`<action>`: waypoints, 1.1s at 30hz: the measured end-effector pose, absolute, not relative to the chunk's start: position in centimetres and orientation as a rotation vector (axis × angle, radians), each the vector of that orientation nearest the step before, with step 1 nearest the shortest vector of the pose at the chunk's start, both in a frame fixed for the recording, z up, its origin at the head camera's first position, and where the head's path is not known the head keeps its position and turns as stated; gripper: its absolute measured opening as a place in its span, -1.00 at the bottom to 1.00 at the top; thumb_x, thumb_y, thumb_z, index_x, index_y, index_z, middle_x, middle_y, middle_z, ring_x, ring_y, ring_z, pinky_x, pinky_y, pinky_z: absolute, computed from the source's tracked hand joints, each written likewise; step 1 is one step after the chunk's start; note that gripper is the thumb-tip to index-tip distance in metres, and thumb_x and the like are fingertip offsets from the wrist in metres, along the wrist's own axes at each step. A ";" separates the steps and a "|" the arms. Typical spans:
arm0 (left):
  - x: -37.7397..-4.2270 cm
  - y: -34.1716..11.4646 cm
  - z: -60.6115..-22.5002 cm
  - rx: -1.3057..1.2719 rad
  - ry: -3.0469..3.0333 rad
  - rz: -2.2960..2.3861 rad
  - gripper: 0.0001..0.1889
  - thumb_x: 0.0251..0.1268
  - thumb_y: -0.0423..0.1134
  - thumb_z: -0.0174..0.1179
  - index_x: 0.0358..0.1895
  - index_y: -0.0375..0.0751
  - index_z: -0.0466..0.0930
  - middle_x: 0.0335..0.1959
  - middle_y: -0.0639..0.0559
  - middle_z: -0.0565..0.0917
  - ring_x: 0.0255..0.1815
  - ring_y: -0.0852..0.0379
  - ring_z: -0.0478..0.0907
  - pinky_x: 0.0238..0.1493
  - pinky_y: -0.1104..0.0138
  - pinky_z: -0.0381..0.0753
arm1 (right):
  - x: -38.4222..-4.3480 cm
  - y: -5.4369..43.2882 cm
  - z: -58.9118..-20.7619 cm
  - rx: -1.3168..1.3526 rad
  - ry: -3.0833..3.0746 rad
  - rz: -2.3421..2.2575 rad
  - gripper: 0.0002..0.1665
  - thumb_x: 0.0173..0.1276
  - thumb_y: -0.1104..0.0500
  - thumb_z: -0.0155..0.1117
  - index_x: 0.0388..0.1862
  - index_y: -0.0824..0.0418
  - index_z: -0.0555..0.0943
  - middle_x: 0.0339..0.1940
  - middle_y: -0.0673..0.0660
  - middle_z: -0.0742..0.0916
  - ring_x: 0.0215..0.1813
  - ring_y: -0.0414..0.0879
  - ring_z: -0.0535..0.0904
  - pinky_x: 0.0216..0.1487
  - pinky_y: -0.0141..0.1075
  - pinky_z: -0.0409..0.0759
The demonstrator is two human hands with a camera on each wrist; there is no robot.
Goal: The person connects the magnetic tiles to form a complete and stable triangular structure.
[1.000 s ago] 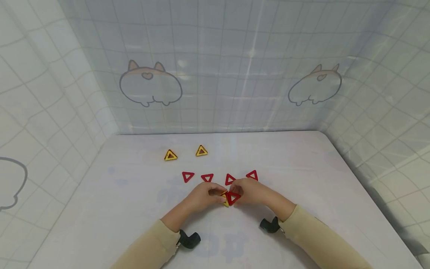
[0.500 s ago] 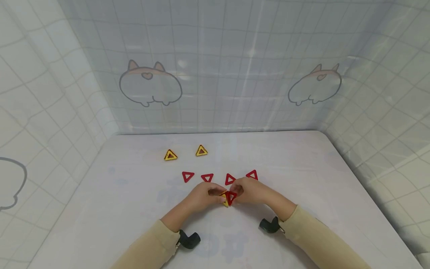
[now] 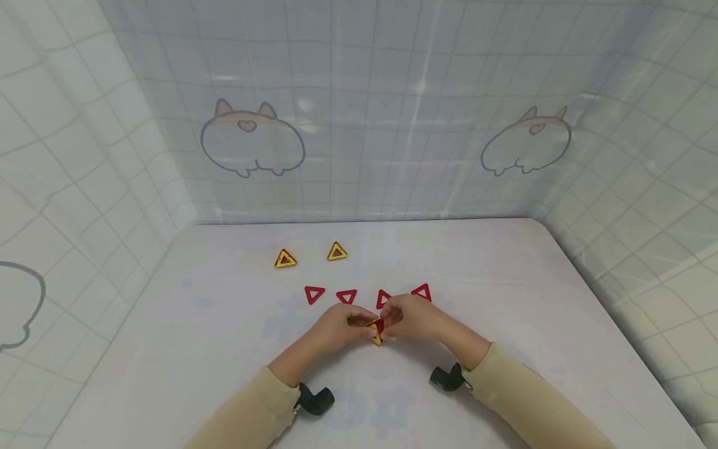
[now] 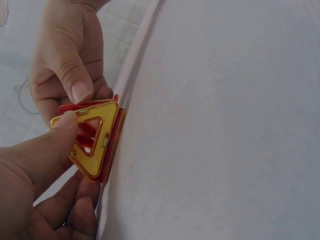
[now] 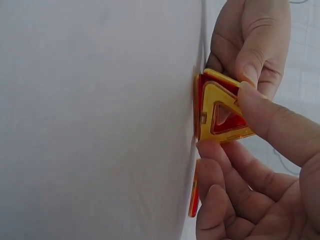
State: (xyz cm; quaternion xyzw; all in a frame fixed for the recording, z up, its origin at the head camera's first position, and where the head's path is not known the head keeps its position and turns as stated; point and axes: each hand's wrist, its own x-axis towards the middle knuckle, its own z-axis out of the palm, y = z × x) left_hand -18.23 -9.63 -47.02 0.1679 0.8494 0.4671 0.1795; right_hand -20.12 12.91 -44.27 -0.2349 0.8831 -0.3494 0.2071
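Note:
Both hands meet at a small peaked shape made of triangular magnetic tiles, low over the white table. The left hand pinches it from the left, its thumb on a yellow tile in the left wrist view. From the other side the right hand grips it; its thumb lies on another yellow face in the right wrist view. Red tile faces show between the yellow ones. Fingers cover the far edges of the shape.
Behind the hands lie red triangular tiles in a row, from a left one to a right one. Two yellow triangles, one left and one right, lie farther back. A gridded curtain encloses the table.
The red tile at the right side of the shape has folded up and leftward against the rest. The right hand has shifted slightly left with it; the left hand stays in place.

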 end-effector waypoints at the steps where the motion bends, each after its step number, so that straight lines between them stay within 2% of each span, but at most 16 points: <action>1: -18.2 -9.7 -47.0 0.481 2.403 1.320 -0.67 0.18 -0.08 0.45 0.01 -0.03 0.76 -0.18 0.20 0.73 -0.16 0.20 0.60 -0.05 0.28 0.61 | -20.1 12.9 -44.3 -0.663 2.466 -0.973 -0.68 0.12 0.06 0.61 -0.24 0.08 0.65 -0.38 -0.14 0.69 -0.29 -0.20 0.61 -0.24 -0.32 0.62; 15: -18.4 -10.0 -46.8 0.521 2.416 1.315 -0.70 0.20 -0.11 0.44 0.01 -0.02 0.76 -0.21 0.22 0.75 -0.18 0.24 0.62 -0.05 0.29 0.61 | -20.1 12.4 -44.2 -0.681 2.487 -0.981 -0.70 0.12 0.09 0.61 -0.29 0.09 0.63 -0.40 -0.11 0.67 -0.30 -0.19 0.58 -0.25 -0.33 0.60; 24: -18.4 -10.9 -46.6 0.538 2.440 1.288 -0.73 0.25 -0.11 0.41 -0.01 -0.04 0.75 -0.23 0.23 0.73 -0.20 0.22 0.62 -0.06 0.26 0.62 | -19.8 11.9 -43.7 -0.762 2.479 -1.032 -0.79 0.21 0.14 0.54 -0.22 0.03 0.68 -0.31 -0.14 0.68 -0.27 -0.21 0.60 -0.20 -0.31 0.61; 33: -18.2 -12.4 -45.7 0.349 2.532 1.265 -0.77 0.28 -0.11 0.39 -0.02 0.01 0.75 -0.24 0.22 0.68 -0.17 0.17 0.59 -0.06 0.24 0.62 | -19.6 11.3 -43.3 -0.841 2.497 -1.029 -0.87 0.22 0.17 0.53 -0.26 0.02 0.75 -0.30 -0.14 0.65 -0.30 -0.22 0.58 -0.25 -0.35 0.61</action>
